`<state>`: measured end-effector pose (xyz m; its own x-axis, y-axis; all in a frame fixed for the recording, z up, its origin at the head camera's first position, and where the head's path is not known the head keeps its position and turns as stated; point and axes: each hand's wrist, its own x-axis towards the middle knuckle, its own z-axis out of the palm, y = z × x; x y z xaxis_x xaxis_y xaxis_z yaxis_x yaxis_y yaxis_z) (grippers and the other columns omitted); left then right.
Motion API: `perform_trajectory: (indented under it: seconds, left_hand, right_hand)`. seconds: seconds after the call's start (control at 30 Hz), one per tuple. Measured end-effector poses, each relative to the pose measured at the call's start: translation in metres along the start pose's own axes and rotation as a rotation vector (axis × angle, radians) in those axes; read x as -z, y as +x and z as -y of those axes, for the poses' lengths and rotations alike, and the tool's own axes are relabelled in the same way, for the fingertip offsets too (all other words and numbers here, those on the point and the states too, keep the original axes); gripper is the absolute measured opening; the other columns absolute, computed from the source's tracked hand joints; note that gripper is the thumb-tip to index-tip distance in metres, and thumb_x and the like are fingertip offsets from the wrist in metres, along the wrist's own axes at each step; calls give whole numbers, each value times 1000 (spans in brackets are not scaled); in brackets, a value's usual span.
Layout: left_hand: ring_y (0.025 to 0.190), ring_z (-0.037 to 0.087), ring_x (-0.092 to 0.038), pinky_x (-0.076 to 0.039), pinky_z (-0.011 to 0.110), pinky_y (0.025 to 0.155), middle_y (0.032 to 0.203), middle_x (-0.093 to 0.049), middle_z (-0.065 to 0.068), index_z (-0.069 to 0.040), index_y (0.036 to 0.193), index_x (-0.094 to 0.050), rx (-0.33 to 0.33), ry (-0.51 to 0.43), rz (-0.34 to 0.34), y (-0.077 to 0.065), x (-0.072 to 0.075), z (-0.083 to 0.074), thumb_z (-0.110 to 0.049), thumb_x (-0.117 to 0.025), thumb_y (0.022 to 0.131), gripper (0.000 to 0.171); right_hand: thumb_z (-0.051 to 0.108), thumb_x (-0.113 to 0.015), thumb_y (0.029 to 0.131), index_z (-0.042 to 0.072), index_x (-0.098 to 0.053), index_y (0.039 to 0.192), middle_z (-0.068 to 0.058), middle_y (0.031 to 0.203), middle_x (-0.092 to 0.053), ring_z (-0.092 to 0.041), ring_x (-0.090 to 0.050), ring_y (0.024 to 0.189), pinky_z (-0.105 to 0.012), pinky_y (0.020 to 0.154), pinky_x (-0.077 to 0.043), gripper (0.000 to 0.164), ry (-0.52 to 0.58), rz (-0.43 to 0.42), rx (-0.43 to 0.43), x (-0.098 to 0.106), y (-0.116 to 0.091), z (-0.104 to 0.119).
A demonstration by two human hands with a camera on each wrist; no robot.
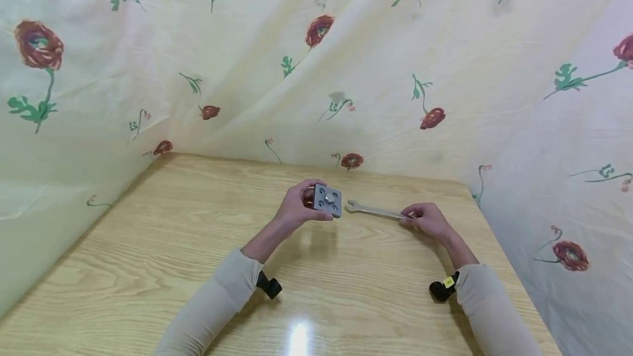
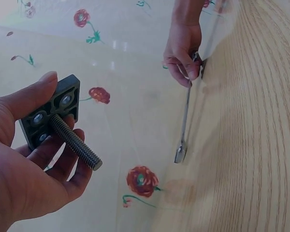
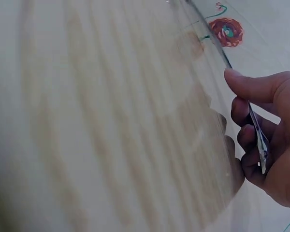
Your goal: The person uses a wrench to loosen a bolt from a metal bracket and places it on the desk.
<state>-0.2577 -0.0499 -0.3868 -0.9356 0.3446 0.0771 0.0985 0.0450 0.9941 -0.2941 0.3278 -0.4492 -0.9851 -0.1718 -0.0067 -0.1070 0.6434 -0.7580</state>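
Observation:
My left hand [image 1: 295, 206] grips a square grey plate [image 1: 320, 205] by its edges, above the table. The plate has a hole near each corner, and a hex bolt [image 1: 329, 198] goes through its middle. In the left wrist view the bolt's threaded shank [image 2: 76, 142] sticks out of the back of the plate, past the fingers. My right hand [image 1: 426, 220] pinches a metal wrench [image 1: 376, 211] near one end, between thumb and fingers. The wrench's open jaw end points left toward the plate, with a small gap between them. In the right wrist view its other end lies inside the palm.
The wood-grain table [image 1: 163, 246] spreads under both hands. A cloth [image 1: 247, 70] with red flowers hangs behind it and along both sides. Black wrist cameras [image 1: 269, 285] are strapped at the sleeve cuffs.

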Motion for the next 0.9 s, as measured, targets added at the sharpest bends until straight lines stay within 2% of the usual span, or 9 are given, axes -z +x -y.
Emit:
perform_trajectory:
  seconds: [0.37,0.47,0.63,0.7,0.9]
  left_hand:
    - [108,25,-67,-60,34,86,133,-65,20,-11,137,-54,0,-3,-1,1,-1,1,4,-82,76,69]
    - [108,25,-67,-60,34,86,134,-65,20,-10,137,-54,-3,-1,-1,1,-1,1,4,-82,76,69]
    - [109,26,-67,-60,34,86,134,-65,19,-11,137,-54,-1,3,-5,1,0,2,4,-83,76,70]
    - [110,27,-67,-60,34,86,134,-65,19,-11,137,-54,1,3,-6,1,0,2,4,-83,76,70]
    - [112,28,-67,-60,35,87,135,-64,20,-10,138,-54,4,-4,-2,2,0,3,4,-82,76,70]
  right_hand:
    - [17,-75,89,-5,-71,111,2,71,-56,-6,-43,60,-23,55,-40,31,-108,-23,2,-1,-8,-2]
    - [16,-74,89,-5,-71,111,-3,72,-58,-7,-43,60,-23,54,-39,31,-138,-30,13,-1,-12,0]
    - [14,-74,89,-4,-72,108,-18,93,-72,-10,-54,73,-23,62,-44,26,-177,-70,32,-5,-18,4]
    - [13,-74,89,-3,-73,107,-20,102,-74,-12,-58,80,-22,66,-45,24,-195,-93,31,-7,-21,5]
    - [14,-75,88,-1,-74,105,-17,100,-74,-16,-59,83,-25,69,-44,22,-228,-146,18,-12,-28,6]
